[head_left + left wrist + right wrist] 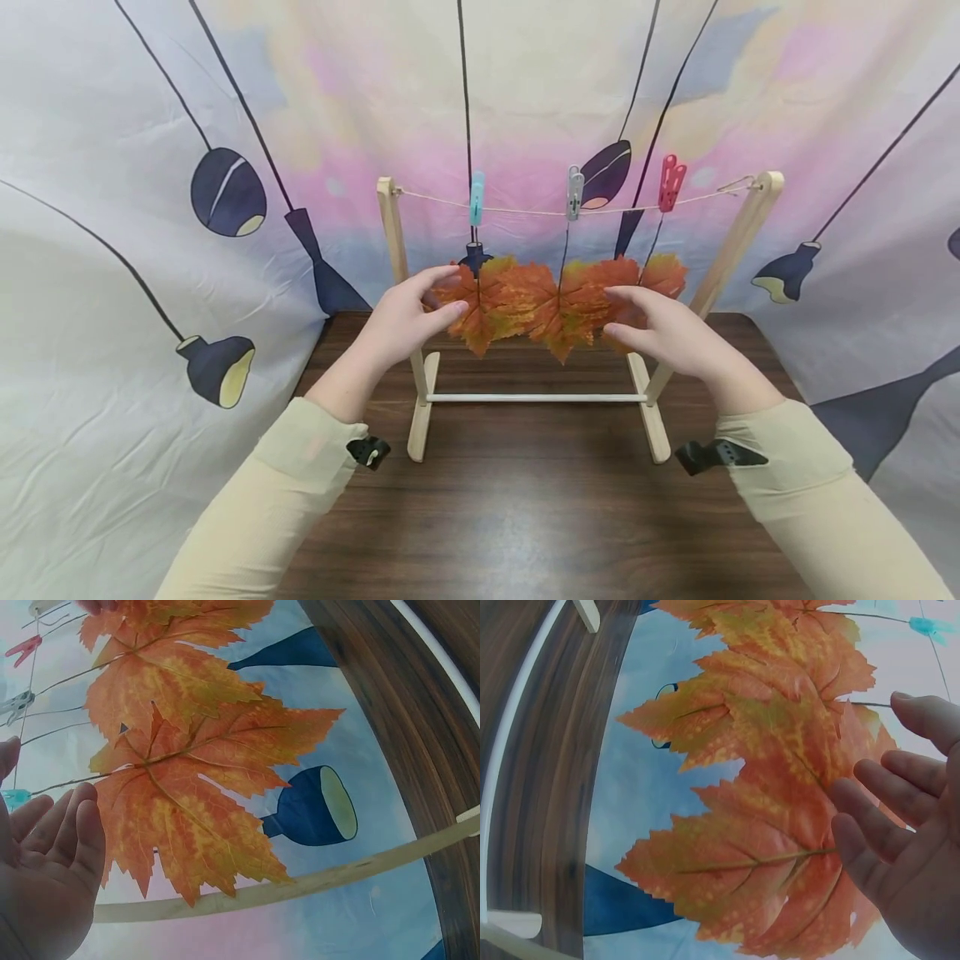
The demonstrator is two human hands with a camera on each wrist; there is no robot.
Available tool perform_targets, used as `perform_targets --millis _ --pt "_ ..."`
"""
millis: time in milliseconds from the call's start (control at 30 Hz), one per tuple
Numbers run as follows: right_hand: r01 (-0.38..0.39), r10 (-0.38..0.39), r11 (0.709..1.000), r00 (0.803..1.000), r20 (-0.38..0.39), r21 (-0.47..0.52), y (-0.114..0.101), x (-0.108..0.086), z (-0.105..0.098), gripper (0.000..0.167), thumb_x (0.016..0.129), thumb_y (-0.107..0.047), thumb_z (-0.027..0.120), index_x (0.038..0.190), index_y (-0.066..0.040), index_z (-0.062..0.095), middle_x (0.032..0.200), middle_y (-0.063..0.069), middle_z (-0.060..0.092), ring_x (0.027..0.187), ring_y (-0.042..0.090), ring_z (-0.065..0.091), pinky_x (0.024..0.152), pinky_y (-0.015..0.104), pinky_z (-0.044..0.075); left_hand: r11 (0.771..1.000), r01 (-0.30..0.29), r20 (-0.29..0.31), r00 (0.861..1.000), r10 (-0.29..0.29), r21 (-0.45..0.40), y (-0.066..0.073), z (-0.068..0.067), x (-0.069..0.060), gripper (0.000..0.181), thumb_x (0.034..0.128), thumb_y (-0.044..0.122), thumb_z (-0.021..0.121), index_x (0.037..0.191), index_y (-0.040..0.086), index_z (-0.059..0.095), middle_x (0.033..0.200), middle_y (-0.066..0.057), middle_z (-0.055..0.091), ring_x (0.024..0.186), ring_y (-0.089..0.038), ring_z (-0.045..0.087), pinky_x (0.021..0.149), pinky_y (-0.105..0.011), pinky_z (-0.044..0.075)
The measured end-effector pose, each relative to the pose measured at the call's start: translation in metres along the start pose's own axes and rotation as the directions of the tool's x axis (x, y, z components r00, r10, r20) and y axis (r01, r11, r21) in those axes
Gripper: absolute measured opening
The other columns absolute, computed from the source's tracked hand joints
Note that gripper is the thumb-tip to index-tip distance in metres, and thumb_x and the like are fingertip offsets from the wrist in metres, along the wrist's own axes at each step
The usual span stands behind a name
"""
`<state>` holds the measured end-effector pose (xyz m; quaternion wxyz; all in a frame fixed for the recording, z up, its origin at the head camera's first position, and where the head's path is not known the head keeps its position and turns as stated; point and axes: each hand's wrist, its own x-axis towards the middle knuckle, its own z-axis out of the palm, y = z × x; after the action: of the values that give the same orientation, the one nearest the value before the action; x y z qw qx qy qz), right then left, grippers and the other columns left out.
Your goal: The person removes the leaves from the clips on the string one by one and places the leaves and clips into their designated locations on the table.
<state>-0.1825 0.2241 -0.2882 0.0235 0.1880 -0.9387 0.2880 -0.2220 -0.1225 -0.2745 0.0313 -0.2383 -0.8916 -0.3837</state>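
Observation:
Orange-yellow artificial maple leaves [558, 317] hang by thin stems in an overlapping row. Above them, a light-blue clothespin [477, 200], a grey clothespin [575, 193] and a red clothespin [672, 183] are clipped on a string [525, 211]. My left hand [401, 321] is at the leftmost leaf [187, 810], its fingers relaxed and nothing held. At the right end, my right hand [667, 329] has its fingers loosely spread beside the leaves [765, 862], also holding nothing. Whether either hand's fingertips touch the leaves I cannot tell.
The string is tied between two wooden posts [738, 237] of a stand, with a white crossbar [536, 398] low between its feet. The stand is on a dark wooden table [487, 517]. Behind hangs a cloth [345, 108] printed with lamps.

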Motion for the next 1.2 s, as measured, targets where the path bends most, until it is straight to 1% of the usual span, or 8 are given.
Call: perform_targets --millis 267,500,633,700,767,900,1000,1200 --pt "0.016 -0.015 0.999 0.999 -0.040 0.049 -0.011 0.009 0.004 0.056 0.092 -0.037 0.058 0.139 -0.009 0.043 0.123 0.009 0.057 0.099 0.023 0.058 0.079 0.043 0.046 1.000 -0.004 -0.027 1.000 0.003 -0.016 0.005 0.002 0.003 0.053 0.0903 0.039 0.061 0.139 0.023 0.046 0.128 0.004 0.055 0.089 -0.015 0.054 0.069 -0.036 0.046" --pt "-0.001 0.007 0.994 0.998 -0.057 0.106 -0.020 0.015 0.007 0.055 0.091 -0.041 0.059 0.138 -0.015 0.046 0.129 0.005 0.053 0.110 0.023 0.053 0.087 0.046 0.043 1.000 -0.007 -0.043 0.999 0.006 -0.028 0.008 0.005 0.006 0.053 0.0906 0.037 0.061 0.139 0.023 0.046 0.128 0.006 0.055 0.081 -0.016 0.053 0.061 -0.036 0.043" --pt "-0.010 0.017 0.992 0.998 -0.055 0.126 -0.026 0.019 0.008 0.055 0.091 -0.042 0.059 0.137 -0.017 0.046 0.128 0.003 0.054 0.107 0.021 0.054 0.084 0.044 0.045 0.999 0.000 -0.066 0.998 -0.003 -0.042 0.010 0.007 0.008 0.051 0.0906 0.037 0.061 0.138 0.023 0.047 0.112 0.003 0.060 0.075 -0.017 0.053 0.057 -0.036 0.043" --pt "-0.009 0.018 0.990 0.998 -0.059 0.144 -0.029 0.021 0.009 0.053 0.090 -0.040 0.060 0.137 -0.017 0.047 0.125 0.003 0.055 0.101 0.019 0.057 0.079 0.041 0.046 0.999 0.002 -0.080 0.997 -0.007 -0.053 0.010 0.008 0.009 0.050 0.0908 0.036 0.061 0.137 0.023 0.047 0.109 0.003 0.061 0.073 -0.018 0.053 0.057 -0.036 0.043" --pt "0.003 0.007 0.986 0.998 -0.061 0.165 -0.033 0.023 0.009 0.052 0.091 -0.038 0.061 0.136 -0.016 0.048 0.124 0.003 0.056 0.098 0.019 0.058 0.076 0.039 0.047 0.998 0.006 -0.092 0.996 -0.012 -0.064 0.011 0.009 0.010 0.049 0.0911 0.036 0.060 0.137 0.023 0.047 0.111 0.003 0.060 0.073 -0.018 0.053 0.057 -0.036 0.044" --pt "0.020 -0.010 0.983 0.998 -0.057 0.184 -0.037 0.026 0.009 0.051 0.091 -0.036 0.060 0.136 -0.015 0.048 0.117 0.006 0.060 0.094 0.019 0.060 0.073 0.038 0.048 0.996 0.013 -0.101 0.995 -0.022 -0.089 0.012 0.010 0.012 0.048 0.0916 0.035 0.060 0.137 0.023 0.047 0.126 0.006 0.055 0.073 -0.018 0.053 0.060 -0.035 0.045" --pt "0.022 -0.013 0.981 0.999 -0.052 0.190 -0.039 0.028 0.009 0.050 0.092 -0.035 0.060 0.136 -0.016 0.047 0.113 0.006 0.061 0.094 0.019 0.059 0.073 0.037 0.048 0.995 0.013 -0.101 0.995 -0.022 -0.096 0.013 0.011 0.013 0.049 0.0918 0.035 0.060 0.137 0.022 0.047 0.129 0.004 0.054 0.072 -0.018 0.053 0.060 -0.035 0.046" --pt "0.025 -0.016 0.974 0.999 -0.044 0.223 -0.041 0.031 0.010 0.049 0.092 -0.035 0.059 0.137 -0.018 0.047 0.122 0.005 0.058 0.100 0.018 0.058 0.077 0.039 0.047 0.994 0.014 -0.113 0.993 -0.027 -0.112 0.014 0.015 0.015 0.048 0.0919 0.035 0.060 0.137 0.022 0.047 0.130 0.004 0.053 0.070 -0.017 0.055 0.060 -0.034 0.047"
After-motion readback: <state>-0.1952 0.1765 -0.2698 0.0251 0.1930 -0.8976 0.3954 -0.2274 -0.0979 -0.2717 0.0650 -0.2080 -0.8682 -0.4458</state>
